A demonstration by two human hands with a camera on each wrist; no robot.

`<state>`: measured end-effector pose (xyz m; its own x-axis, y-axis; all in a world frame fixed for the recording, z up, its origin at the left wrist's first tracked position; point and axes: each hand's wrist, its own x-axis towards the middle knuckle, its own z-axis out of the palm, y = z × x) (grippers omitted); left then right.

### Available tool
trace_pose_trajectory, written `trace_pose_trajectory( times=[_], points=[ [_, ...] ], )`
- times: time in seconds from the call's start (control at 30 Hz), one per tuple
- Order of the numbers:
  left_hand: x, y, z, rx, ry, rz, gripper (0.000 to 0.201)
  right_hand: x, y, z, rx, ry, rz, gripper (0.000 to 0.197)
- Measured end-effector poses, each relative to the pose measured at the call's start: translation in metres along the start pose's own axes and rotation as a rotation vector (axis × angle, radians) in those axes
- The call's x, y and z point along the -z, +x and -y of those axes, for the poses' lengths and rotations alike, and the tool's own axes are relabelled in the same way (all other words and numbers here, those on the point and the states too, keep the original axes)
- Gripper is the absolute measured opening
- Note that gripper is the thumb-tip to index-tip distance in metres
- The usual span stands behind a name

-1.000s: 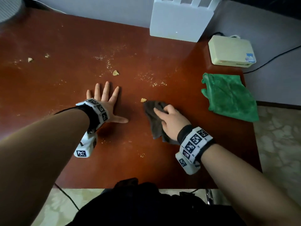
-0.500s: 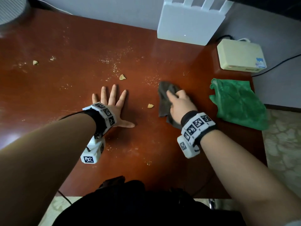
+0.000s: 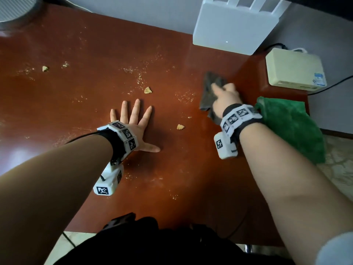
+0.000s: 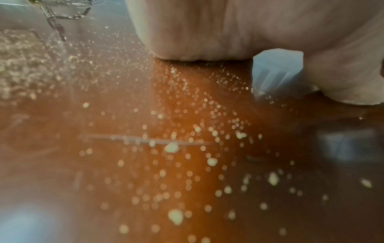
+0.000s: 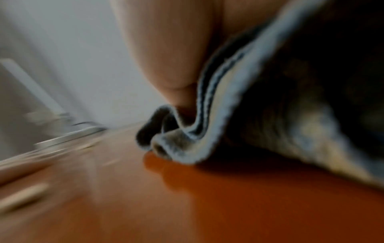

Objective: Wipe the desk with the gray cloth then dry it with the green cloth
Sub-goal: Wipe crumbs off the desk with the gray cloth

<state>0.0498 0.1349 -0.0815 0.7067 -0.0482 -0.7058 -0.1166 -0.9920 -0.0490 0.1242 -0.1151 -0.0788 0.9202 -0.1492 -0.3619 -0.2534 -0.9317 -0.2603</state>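
Note:
The gray cloth (image 3: pixel 207 92) lies bunched on the red-brown desk (image 3: pixel 86 44) toward its back right. My right hand (image 3: pixel 224 96) grips it from above; in the right wrist view, which is blurred by motion, the thumb (image 5: pixel 166 57) lies against the cloth's folded edge (image 5: pixel 207 123). My left hand (image 3: pixel 135 127) rests flat on the desk at the middle, fingers spread and holding nothing; its palm (image 4: pixel 207 29) shows from below. The green cloth (image 3: pixel 290 127) lies at the desk's right edge, partly behind my right wrist.
Crumb pieces (image 3: pixel 147 90), (image 3: pixel 180 127), (image 3: pixel 44 68) and fine scattered crumbs (image 4: pixel 172 148) lie over the desk. A white device (image 3: pixel 235 25) stands at the back edge, with a beige box (image 3: pixel 294 69) to its right. A round gray object (image 3: pixel 13 8) sits back left.
My right hand has slid the gray cloth away from me and to the right, toward the back of the desk. The left hand has stayed flat in place.

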Motion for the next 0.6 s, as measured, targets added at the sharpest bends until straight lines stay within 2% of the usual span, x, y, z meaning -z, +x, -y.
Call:
trace_pose_trajectory(
  times=[0.1,0.13,0.17,0.23,0.3,0.37,0.43,0.5,0.53,0.6],
  points=[
    [0.001,-0.001,0.0,0.0,0.001,-0.002,0.126,-0.013,-0.026,0.02,0.359,-0.092,0.215,0.054],
    [0.001,-0.001,0.0,-0.001,-0.003,-0.004,0.126,-0.01,-0.029,0.021,0.435,-0.12,0.259,0.054],
    [0.002,-0.001,0.0,-0.002,-0.005,-0.002,0.127,-0.001,-0.027,0.019,0.449,-0.106,0.248,0.053],
    [0.002,-0.001,0.0,0.003,-0.005,0.011,0.127,0.016,-0.01,0.007,0.336,-0.025,0.063,0.053],
    [0.003,0.0,-0.001,0.002,-0.01,0.028,0.127,0.037,0.013,-0.011,0.033,0.113,-0.154,0.052],
    [0.004,0.0,0.0,-0.005,-0.015,0.033,0.127,0.048,0.029,-0.021,-0.254,0.241,-0.167,0.046],
    [0.003,0.001,0.001,-0.009,-0.02,0.04,0.126,0.049,0.039,-0.021,-0.394,0.225,-0.131,0.04],
    [0.003,0.002,0.001,-0.007,-0.022,0.043,0.125,0.046,0.037,-0.007,-0.418,0.167,-0.118,0.043],
    [0.003,0.002,0.001,-0.007,-0.022,0.043,0.125,0.04,0.038,-0.001,-0.34,0.149,-0.114,0.045],
    [0.004,0.002,0.001,-0.005,-0.022,0.044,0.125,0.022,0.03,0.013,-0.091,0.073,-0.061,0.047]
  ],
)
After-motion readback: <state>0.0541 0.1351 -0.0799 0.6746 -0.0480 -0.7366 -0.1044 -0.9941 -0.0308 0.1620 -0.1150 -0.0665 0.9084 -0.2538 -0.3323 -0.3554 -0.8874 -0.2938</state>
